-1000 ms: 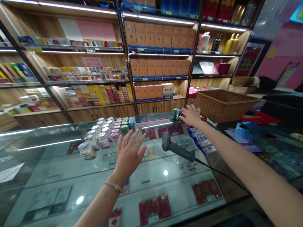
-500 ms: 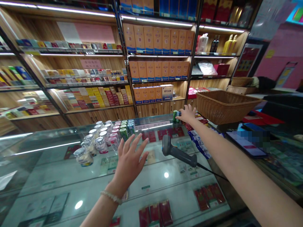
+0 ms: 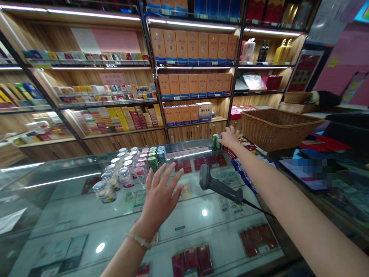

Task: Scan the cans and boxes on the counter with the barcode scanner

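My left hand point(image 3: 162, 192), a beaded bracelet at its wrist, hovers over the glass counter point(image 3: 121, 227) with fingers spread and nothing in them. Just beyond its fingertips stand rows of small containers: white-lidded jars point(image 3: 126, 177), pink ones point(image 3: 140, 172), green ones point(image 3: 152, 162) and blue ones point(image 3: 161, 156). At the counter's far right my right hand point(image 3: 230, 137) is stretched out, its fingers bent round a small blue container point(image 3: 219, 139). A small green container point(image 3: 215, 140) stands right beside it. Between my hands lies a grey barcode scanner point(image 3: 220, 186) with its cable.
A wicker basket point(image 3: 279, 130) stands right of my right hand. Blue-and-white packets point(image 3: 245, 175) lie under my right forearm. Further right is a tablet point(image 3: 302, 175). Red packs point(image 3: 191, 259) show inside the glass counter. Shelves of orange boxes point(image 3: 198, 48) line the back.
The fingers of my right hand have drawn in at the blue container. My left hand stays spread over the counter. The view has shifted slightly.
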Action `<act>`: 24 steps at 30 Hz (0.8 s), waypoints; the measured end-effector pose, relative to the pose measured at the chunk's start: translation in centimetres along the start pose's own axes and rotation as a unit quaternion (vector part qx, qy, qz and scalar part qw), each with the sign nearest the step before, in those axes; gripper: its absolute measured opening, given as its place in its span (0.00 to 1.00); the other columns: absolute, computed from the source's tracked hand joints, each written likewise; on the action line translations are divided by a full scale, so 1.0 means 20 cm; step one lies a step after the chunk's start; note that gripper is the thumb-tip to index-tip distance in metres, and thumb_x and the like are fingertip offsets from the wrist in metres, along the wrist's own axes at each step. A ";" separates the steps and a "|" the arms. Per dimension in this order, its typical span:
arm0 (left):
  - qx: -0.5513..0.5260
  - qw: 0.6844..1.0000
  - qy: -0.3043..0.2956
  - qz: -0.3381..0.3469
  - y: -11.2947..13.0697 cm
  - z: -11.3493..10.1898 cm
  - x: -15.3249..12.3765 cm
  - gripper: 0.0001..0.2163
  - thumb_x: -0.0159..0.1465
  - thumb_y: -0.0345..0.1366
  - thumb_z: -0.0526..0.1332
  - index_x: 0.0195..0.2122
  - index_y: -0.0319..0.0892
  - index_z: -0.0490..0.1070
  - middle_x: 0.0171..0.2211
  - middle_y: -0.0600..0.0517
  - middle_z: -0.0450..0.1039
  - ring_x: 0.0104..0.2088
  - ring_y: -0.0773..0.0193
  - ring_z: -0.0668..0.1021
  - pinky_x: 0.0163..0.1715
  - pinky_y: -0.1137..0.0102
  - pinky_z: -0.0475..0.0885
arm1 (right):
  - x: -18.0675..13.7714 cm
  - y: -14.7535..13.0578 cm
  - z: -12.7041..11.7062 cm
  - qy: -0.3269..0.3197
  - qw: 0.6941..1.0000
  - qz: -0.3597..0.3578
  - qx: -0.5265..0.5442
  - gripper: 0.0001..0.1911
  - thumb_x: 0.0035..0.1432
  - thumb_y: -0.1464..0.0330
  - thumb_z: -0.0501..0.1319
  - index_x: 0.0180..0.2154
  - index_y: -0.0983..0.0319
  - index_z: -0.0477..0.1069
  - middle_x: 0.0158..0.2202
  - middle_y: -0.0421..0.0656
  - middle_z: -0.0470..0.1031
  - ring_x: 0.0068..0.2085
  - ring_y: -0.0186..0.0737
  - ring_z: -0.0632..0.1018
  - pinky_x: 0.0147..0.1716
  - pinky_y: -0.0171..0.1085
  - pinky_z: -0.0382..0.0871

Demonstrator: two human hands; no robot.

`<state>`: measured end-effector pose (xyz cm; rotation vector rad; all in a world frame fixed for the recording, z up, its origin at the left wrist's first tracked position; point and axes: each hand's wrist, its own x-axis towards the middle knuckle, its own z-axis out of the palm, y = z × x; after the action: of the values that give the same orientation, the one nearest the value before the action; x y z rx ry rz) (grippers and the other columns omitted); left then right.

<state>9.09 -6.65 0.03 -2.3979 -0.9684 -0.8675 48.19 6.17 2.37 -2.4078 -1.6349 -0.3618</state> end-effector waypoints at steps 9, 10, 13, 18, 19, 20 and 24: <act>0.007 1.000 -0.008 0.003 0.01 0.00 0.01 0.20 0.72 0.40 0.57 0.65 0.52 0.71 0.67 0.45 0.69 0.68 0.45 0.67 0.70 0.40 0.54 | -0.10 0.01 -0.07 -0.016 0.999 -0.033 0.005 0.20 0.62 0.55 0.63 0.50 0.55 0.82 0.71 0.51 0.61 0.72 0.62 0.51 0.65 0.65 0.49; 0.009 1.000 -0.009 0.003 0.01 0.00 0.01 0.20 0.72 0.40 0.57 0.64 0.52 0.71 0.67 0.45 0.69 0.67 0.45 0.67 0.69 0.40 0.55 | -0.12 0.01 -0.08 -0.019 0.999 -0.038 0.006 0.19 0.61 0.55 0.63 0.50 0.54 0.82 0.71 0.51 0.61 0.73 0.62 0.51 0.65 0.65 0.49; 0.007 1.000 -0.005 0.002 0.00 0.00 0.00 0.19 0.72 0.40 0.57 0.64 0.51 0.72 0.66 0.44 0.69 0.67 0.45 0.67 0.69 0.39 0.55 | -0.19 0.02 -0.12 -0.027 0.998 -0.057 0.010 0.19 0.60 0.56 0.64 0.50 0.53 0.83 0.72 0.49 0.60 0.73 0.63 0.51 0.65 0.65 0.49; -0.006 1.000 0.002 -0.006 0.01 0.00 0.00 0.19 0.72 0.40 0.58 0.63 0.51 0.73 0.66 0.44 0.70 0.67 0.45 0.68 0.69 0.40 0.54 | -0.32 0.03 -0.16 -0.030 0.995 -0.094 0.014 0.17 0.60 0.57 0.66 0.48 0.52 0.83 0.73 0.47 0.60 0.73 0.63 0.51 0.66 0.66 0.47; -0.010 1.000 -0.002 -0.008 0.01 0.00 0.00 0.19 0.72 0.40 0.58 0.63 0.51 0.73 0.66 0.44 0.70 0.67 0.45 0.68 0.70 0.40 0.54 | -0.35 0.03 -0.17 -0.029 0.994 -0.101 0.015 0.16 0.60 0.56 0.66 0.48 0.52 0.83 0.73 0.46 0.60 0.73 0.63 0.51 0.66 0.66 0.46; -0.012 1.000 -0.007 -0.010 0.02 0.00 0.01 0.19 0.72 0.40 0.58 0.63 0.51 0.73 0.66 0.44 0.70 0.67 0.45 0.67 0.70 0.39 0.53 | -0.37 0.03 -0.18 -0.028 0.994 -0.108 0.017 0.16 0.60 0.56 0.65 0.48 0.51 0.83 0.73 0.46 0.59 0.73 0.62 0.51 0.66 0.66 0.46; -0.020 1.000 -0.011 -0.016 0.02 -0.01 0.01 0.19 0.71 0.41 0.58 0.63 0.51 0.73 0.66 0.44 0.69 0.67 0.45 0.67 0.70 0.39 0.53 | -0.46 0.04 -0.20 -0.024 0.991 -0.129 0.025 0.16 0.61 0.55 0.64 0.48 0.51 0.83 0.73 0.45 0.59 0.73 0.62 0.51 0.66 0.65 0.46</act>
<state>9.38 -6.97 0.30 -2.4366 -1.0081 -0.8818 45.37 -3.51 3.23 -2.1877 -1.9596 -0.3000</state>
